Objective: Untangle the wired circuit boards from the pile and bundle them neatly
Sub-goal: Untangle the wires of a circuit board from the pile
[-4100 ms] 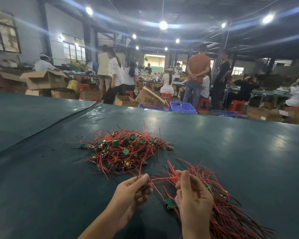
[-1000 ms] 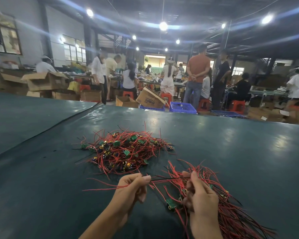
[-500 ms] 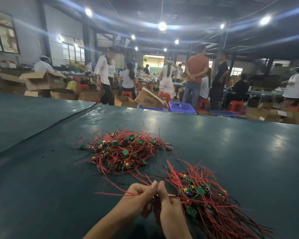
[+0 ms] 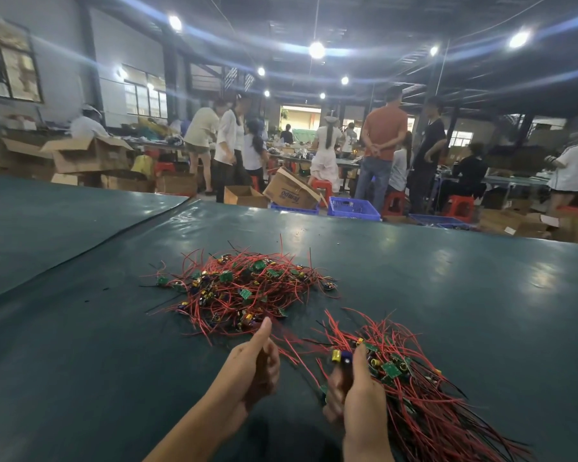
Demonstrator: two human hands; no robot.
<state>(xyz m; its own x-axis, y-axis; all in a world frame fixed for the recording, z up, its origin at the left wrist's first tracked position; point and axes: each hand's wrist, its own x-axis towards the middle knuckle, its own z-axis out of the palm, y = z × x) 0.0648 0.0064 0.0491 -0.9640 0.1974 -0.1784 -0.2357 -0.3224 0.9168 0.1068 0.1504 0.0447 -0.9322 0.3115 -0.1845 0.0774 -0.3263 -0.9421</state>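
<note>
A tangled pile (image 4: 244, 288) of small green circuit boards with red and black wires lies on the dark green table (image 4: 447, 295). To its right a sorted bundle (image 4: 414, 395) of the same boards fans out toward the near right corner. My left hand (image 4: 254, 371) is curled with the thumb up, just in front of the pile, and red wires run from it toward the right. My right hand (image 4: 354, 391) grips a board with a yellow and a blue capacitor (image 4: 341, 356) at the bundle's left edge.
The table's far edge (image 4: 347, 218) borders a busy workshop floor with several people, cardboard boxes (image 4: 87, 155), blue crates (image 4: 352, 208) and red stools. A second green-covered table (image 4: 47, 211) adjoins on the left.
My hands have parted: the left one moved left and up toward the pile with its thumb raised, the right one moved right to the sorted bundle with a board in it.
</note>
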